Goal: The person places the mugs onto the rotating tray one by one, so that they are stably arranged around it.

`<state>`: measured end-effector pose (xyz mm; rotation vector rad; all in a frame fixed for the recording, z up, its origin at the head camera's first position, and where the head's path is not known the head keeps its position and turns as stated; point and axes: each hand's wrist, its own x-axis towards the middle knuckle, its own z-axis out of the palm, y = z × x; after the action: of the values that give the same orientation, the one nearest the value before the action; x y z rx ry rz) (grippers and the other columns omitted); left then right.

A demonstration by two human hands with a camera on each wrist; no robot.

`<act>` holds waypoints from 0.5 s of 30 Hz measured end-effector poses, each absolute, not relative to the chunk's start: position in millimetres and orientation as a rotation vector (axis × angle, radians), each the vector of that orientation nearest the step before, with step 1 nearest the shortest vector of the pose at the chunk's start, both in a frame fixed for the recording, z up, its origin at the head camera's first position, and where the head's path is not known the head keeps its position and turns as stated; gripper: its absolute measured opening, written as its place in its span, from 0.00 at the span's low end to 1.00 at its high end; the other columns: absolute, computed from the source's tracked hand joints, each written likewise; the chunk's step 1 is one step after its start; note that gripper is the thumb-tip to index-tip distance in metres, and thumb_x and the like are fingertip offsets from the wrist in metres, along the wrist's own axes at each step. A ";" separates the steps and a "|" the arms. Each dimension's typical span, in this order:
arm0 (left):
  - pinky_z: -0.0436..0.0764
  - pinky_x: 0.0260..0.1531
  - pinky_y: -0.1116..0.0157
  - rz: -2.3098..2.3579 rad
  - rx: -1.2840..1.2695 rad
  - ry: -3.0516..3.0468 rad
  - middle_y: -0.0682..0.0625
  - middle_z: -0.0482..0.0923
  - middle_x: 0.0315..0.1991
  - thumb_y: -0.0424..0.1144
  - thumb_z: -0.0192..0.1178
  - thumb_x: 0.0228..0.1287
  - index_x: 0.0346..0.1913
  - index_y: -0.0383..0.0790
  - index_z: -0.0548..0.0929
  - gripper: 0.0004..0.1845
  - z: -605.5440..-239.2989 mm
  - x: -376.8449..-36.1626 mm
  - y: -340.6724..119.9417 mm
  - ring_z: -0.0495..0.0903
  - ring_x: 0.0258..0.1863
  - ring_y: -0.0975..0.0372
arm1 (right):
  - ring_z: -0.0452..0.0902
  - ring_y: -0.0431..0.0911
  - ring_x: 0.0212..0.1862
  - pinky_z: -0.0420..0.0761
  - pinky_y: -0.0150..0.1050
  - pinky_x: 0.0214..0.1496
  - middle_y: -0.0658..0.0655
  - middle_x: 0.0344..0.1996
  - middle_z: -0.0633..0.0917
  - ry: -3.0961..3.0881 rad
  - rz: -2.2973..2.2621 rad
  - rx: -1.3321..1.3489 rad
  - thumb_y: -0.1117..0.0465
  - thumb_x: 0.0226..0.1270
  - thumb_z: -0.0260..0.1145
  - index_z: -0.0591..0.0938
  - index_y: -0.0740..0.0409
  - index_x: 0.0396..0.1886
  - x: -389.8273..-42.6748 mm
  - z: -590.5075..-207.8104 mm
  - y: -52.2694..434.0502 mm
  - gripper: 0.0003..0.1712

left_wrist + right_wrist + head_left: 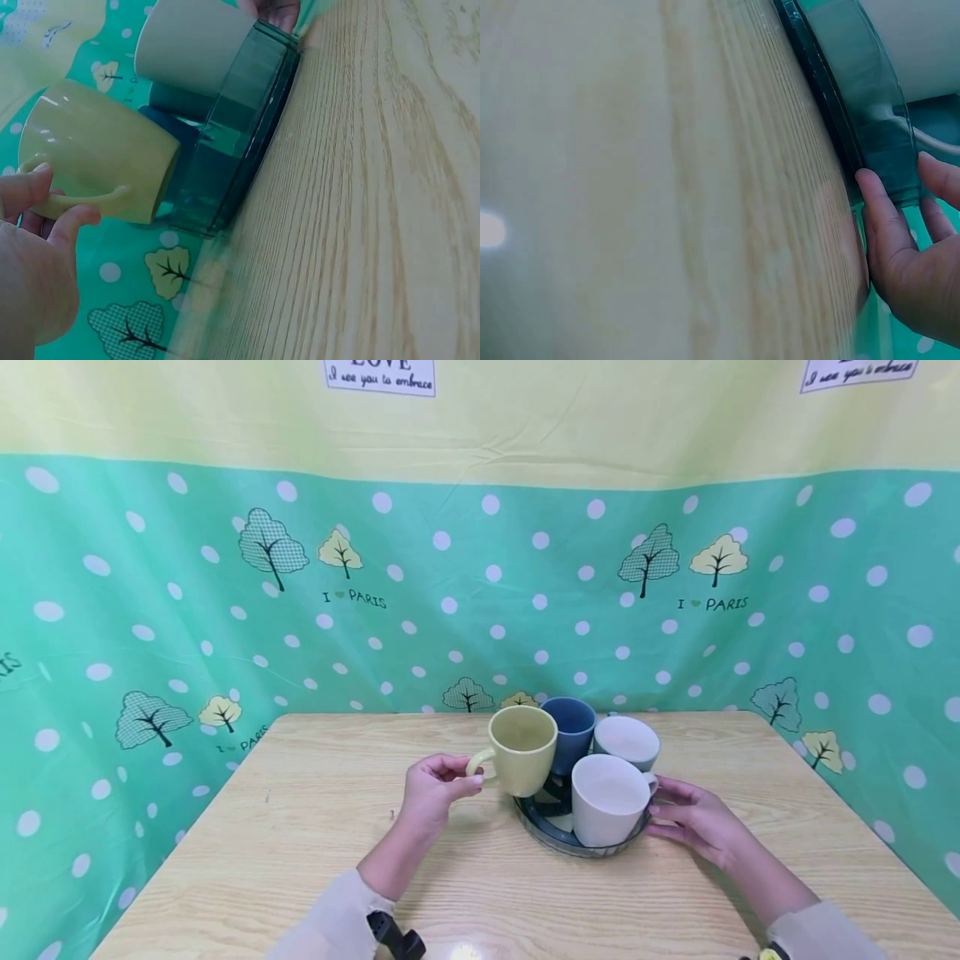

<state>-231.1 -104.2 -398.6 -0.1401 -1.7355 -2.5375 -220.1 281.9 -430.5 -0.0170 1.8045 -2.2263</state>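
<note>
My left hand (438, 792) pinches the handle of a yellow mug (522, 752), thumb and fingers closing on it. The mug is upright, over the left side of a round tray (558, 839) with see-through walls and a dark base; the left wrist view shows its bottom close to the tray wall. My right hand (697, 818) holds the tray's right side, fingertips (874, 184) against the wall and lower edge. Standing in the tray are a white mug (609, 797) at the front, a dark blue mug (573, 735) behind, and a pale-rimmed blue-grey mug (630, 743).
The tray stands on a light wood-grain table (315, 860), towards its far edge. A green and yellow patterned cloth (450, 568) hangs behind and at both sides. The white mug's handle points right, close to my right fingers.
</note>
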 end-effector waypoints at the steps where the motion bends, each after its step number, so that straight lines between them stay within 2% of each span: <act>1: 0.88 0.34 0.64 -2.536 -0.145 -1.739 0.44 0.84 0.28 0.12 0.65 0.41 0.30 0.37 0.84 0.18 -398.5 -231.1 -102.6 0.85 0.30 0.59 | 0.82 0.49 0.47 0.81 0.52 0.57 0.53 0.51 0.75 1.805 -2.227 -0.017 0.78 0.62 0.62 0.53 0.72 0.73 -220.0 -430.7 282.1 0.43; 8: 0.88 0.33 0.65 -2.517 -0.150 -1.784 0.45 0.85 0.28 0.13 0.67 0.42 0.30 0.36 0.84 0.16 -402.7 -230.3 -91.7 0.85 0.29 0.59 | 0.82 0.49 0.48 0.80 0.52 0.58 0.58 0.56 0.72 1.851 -2.192 -0.023 0.78 0.62 0.62 0.46 0.74 0.73 -218.7 -432.3 281.7 0.46; 15: 0.87 0.33 0.67 -2.472 -0.139 -1.884 0.44 0.85 0.29 0.16 0.70 0.42 0.35 0.26 0.84 0.14 -408.3 -228.9 -83.0 0.84 0.30 0.59 | 0.81 0.48 0.48 0.80 0.52 0.58 0.62 0.58 0.69 1.874 -2.178 -0.028 0.77 0.63 0.62 0.44 0.75 0.73 -217.6 -434.2 281.4 0.46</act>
<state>-228.9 -83.0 -408.3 -0.1388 -1.8838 -2.4715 -217.6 281.4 -434.2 -0.0283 1.8741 -2.1777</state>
